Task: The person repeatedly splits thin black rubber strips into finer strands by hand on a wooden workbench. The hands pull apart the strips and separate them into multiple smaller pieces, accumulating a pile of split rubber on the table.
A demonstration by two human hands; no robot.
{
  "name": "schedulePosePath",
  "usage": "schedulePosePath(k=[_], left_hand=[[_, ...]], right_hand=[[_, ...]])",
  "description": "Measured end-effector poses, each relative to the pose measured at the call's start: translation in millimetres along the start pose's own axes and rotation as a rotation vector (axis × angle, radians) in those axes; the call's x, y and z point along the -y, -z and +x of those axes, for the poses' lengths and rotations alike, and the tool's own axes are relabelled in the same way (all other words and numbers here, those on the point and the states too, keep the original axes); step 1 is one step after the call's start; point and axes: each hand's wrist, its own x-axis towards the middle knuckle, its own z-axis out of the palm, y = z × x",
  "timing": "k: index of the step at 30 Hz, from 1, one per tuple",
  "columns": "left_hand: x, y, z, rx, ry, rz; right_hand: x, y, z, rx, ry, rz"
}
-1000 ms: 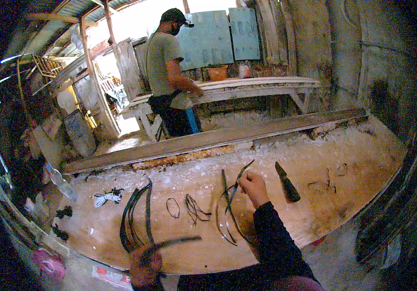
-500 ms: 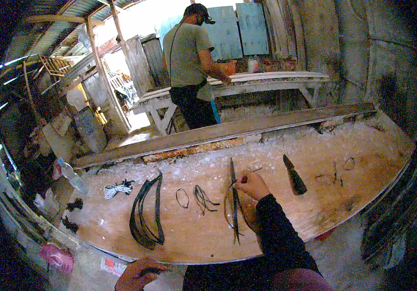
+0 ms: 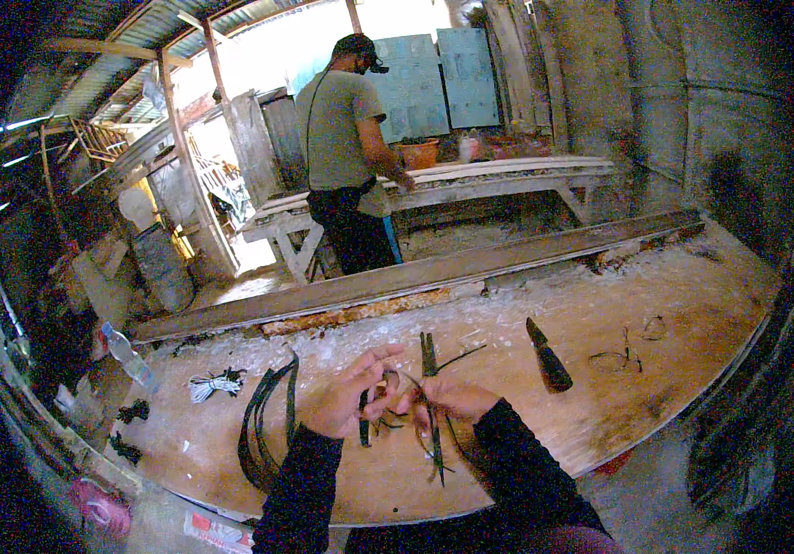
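Note:
Both of my hands work close together above the wooden table. My right hand [image 3: 459, 401] is closed around several long, dark, flat strips [image 3: 431, 406], which stick out above and below its fingers. My left hand [image 3: 352, 395] pinches a thin curved strip [image 3: 406, 376] that bends across toward the right fingers; its index finger points outward. Under the left hand, a short bundle of dark strips [image 3: 365, 425] is partly hidden. Longer curved black bands [image 3: 264, 429] lie to the left. On the right rests a dark, tapered, knife-like tool [image 3: 547, 355].
The table [image 3: 498, 443] also bears a white cord bundle [image 3: 216, 385], dark tangled cords [image 3: 126, 448] and thin loops [image 3: 628, 346]. A plastic bottle [image 3: 127, 358] stands at its left edge. A long board [image 3: 434, 272] runs along the back. Beyond it a person [image 3: 341, 138] works at a bench [image 3: 489, 185].
My left hand has risen from the table's front edge to meet the right hand at the strips. The view has shifted slightly, and the strips have tilted.

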Motion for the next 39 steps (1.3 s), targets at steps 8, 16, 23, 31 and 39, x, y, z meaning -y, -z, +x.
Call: schedulePosePath(k=[8,16,23,31,39], left_hand=[[41,40,19,-0.134,0.036,0.146],[37,40,6,-0.133,0.051,0.245],[28,31,0,-0.074,0.056,0.296],[41,28,6,0.078,0.059,0.18],[55,46,8,0.012,0.06,0.264]], right_hand=[[20,21,-6,-0.452,0.036,0.094],[11,8,11,-0.587,-0.108,0.115],[-1,-2,20,-0.44,-0.074,-0.019],[-3,-13,20,-0.414,-0.015,0.247],[5,15,11,-0.931,0.226,0.037]])
